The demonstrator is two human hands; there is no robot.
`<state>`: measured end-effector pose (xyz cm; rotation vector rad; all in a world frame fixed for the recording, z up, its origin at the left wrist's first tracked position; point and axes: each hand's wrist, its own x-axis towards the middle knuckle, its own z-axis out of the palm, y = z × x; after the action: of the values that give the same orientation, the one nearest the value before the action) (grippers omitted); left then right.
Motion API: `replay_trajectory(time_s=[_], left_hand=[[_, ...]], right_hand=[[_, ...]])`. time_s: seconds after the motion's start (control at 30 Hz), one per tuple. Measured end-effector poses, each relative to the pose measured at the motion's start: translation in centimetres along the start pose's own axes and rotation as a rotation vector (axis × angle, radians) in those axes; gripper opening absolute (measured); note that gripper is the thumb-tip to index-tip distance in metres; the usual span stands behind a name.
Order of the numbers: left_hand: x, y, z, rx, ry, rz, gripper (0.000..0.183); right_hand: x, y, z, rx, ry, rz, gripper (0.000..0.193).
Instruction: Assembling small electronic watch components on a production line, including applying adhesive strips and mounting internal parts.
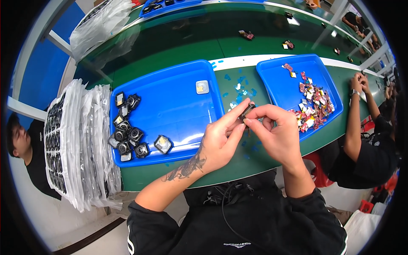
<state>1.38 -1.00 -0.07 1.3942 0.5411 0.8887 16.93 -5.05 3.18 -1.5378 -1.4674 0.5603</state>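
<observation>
Between the two trays, over the near side of the green bench, I hold a small dark watch case (245, 112) in both hands. My left hand (222, 142) grips it from the left with fingers and thumb. On its other side my right hand (275, 132) pinches it near the lower edge, and the fingers partly hide it. Several black watch cases (123, 135) lie bunched along the left side of the left blue tray (170, 72). Small red circuit pieces with white and yellow parts (314, 102) are heaped in the right blue tray (272, 80).
Blue film scraps (241, 87) litter the bench (199, 180) between the trays. Stacked plastic-wrapped trays (74, 140) stand at the left edge. Beyond a white strip runs a green conveyor (182, 40) carrying loose parts. A co-worker's arms (355, 114) are at the right.
</observation>
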Motion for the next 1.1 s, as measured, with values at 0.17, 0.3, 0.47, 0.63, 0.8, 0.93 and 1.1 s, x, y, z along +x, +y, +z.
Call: replay_trajectory(time_s=[0.17, 0.3, 0.47, 0.63, 0.8, 0.93, 1.1], left_hand=[[-0.1, -0.3, -0.3, 0.153, -0.013, 0.033, 0.051], [0.0, -0.5, -0.2, 0.119, -0.003, 0.086, 0.05], [0.0, -0.7, -0.8, 0.162, -0.058, 0.168, 0.047], [0.0, -0.6, -1.4, 0.111, -0.103, 0.08, 0.046], [0.1, -0.1, -1.1, 0.147, -0.141, 0.037, 0.045], [0.3, 0.3, -0.4, -0.164, -0.059, -0.037, 0.048], [1.0, 0.4, -0.8, -0.296, 0.087, 0.004, 0.048]], right_hand=[[0.3, -0.3, 0.2, -0.038, 0.027, -0.062, 0.009], [-0.2, -0.3, 0.2, -0.055, 0.103, -0.132, 0.02], [0.1, 0.5, 0.5, -0.022, 0.154, -0.168, 0.048], [0.4, 0.7, 0.4, 0.242, 0.049, -0.042, 0.044], [0.1, 0.7, 0.1, 0.262, 0.014, 0.006, 0.039], [0.3, 2.0, 0.7, 0.45, 0.002, 0.003, 0.035], [-1.1, 2.0, -0.5, 0.603, 0.038, 0.111, 0.041]])
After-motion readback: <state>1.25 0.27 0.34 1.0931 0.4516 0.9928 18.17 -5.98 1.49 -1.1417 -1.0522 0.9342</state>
